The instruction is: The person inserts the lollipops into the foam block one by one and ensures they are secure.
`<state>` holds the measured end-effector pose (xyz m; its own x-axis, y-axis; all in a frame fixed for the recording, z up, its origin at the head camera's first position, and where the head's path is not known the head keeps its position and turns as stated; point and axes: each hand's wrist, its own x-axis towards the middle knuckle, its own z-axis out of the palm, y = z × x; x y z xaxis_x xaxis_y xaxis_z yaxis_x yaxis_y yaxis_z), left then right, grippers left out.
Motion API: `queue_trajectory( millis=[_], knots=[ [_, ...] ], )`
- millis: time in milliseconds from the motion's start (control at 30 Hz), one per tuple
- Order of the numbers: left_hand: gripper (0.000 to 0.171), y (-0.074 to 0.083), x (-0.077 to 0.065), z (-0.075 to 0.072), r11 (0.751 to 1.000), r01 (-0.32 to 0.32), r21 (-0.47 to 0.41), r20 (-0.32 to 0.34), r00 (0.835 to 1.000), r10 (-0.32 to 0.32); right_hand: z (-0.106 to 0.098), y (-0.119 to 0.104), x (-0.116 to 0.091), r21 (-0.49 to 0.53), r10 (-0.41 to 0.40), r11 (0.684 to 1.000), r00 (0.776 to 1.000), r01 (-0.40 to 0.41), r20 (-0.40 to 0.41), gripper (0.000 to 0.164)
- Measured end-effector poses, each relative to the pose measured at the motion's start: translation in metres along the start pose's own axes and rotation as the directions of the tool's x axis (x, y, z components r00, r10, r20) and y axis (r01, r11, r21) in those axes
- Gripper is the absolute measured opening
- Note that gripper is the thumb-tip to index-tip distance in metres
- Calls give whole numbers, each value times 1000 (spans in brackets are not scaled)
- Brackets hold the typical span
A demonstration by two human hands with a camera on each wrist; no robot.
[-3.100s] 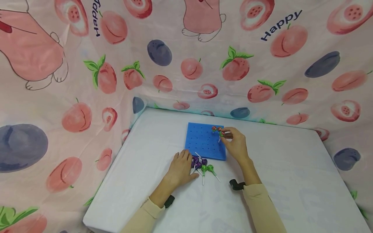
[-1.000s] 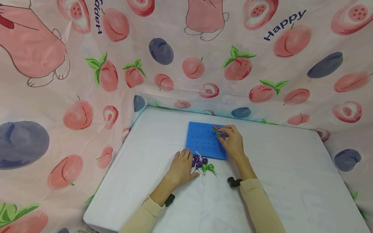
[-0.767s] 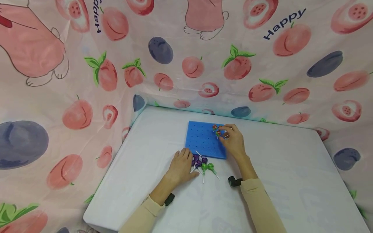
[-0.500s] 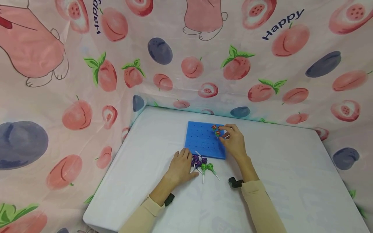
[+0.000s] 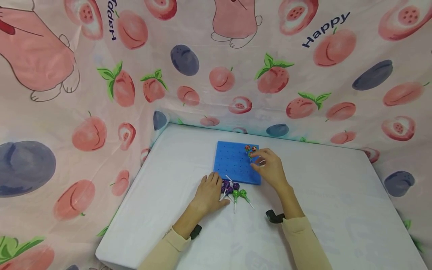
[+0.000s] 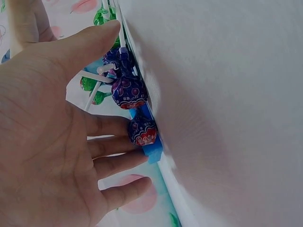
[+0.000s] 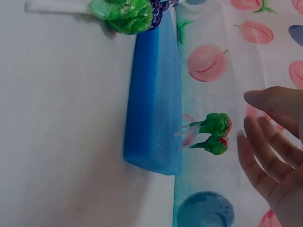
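Note:
Three lollipops (image 5: pixel 251 154) with red and green wrappers stand by their sticks in the far right corner of a blue perforated board (image 5: pixel 233 165). My right hand (image 5: pixel 272 169) is just to their right, thumb and fingers spread apart; in the right wrist view a gap shows between the fingertips and the green-wrapped heads (image 7: pixel 217 124). My left hand (image 5: pixel 210 194) rests at the board's near left corner, fingers extended beside a pile of purple lollipops (image 5: pixel 228 187). In the left wrist view a purple lollipop (image 6: pixel 142 130) lies against its fingers, which are not curled round it.
Two green lollipops (image 5: pixel 239 194) lie on the white table (image 5: pixel 162 187) beside the purple pile, sticks toward the near edge. Rows of small holes cover the board. A fruit-printed cloth (image 5: pixel 202 67) hangs behind and at the left of the table.
My right hand first held a tilted red and green lollipop over the board, then lowered it upright. Its fingers have now parted and drawn back slightly from it. My left hand stays put.

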<state>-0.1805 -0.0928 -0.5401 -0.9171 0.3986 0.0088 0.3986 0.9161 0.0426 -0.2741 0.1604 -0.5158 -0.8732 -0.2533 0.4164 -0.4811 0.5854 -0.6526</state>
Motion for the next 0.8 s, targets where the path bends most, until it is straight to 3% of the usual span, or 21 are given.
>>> queue_trajectory(
  millis=[333, 800],
  knots=[
    [94, -2, 1, 2, 1000, 3, -4, 8, 1000, -3, 1, -17, -12, 5, 78, 997, 971, -81, 225, 26],
    [94, -3, 1, 4, 1000, -1, 8, 1, 1000, 1, 5, -30, -22, 17, 89, 995, 944, -100, 318, 27]
  ],
)
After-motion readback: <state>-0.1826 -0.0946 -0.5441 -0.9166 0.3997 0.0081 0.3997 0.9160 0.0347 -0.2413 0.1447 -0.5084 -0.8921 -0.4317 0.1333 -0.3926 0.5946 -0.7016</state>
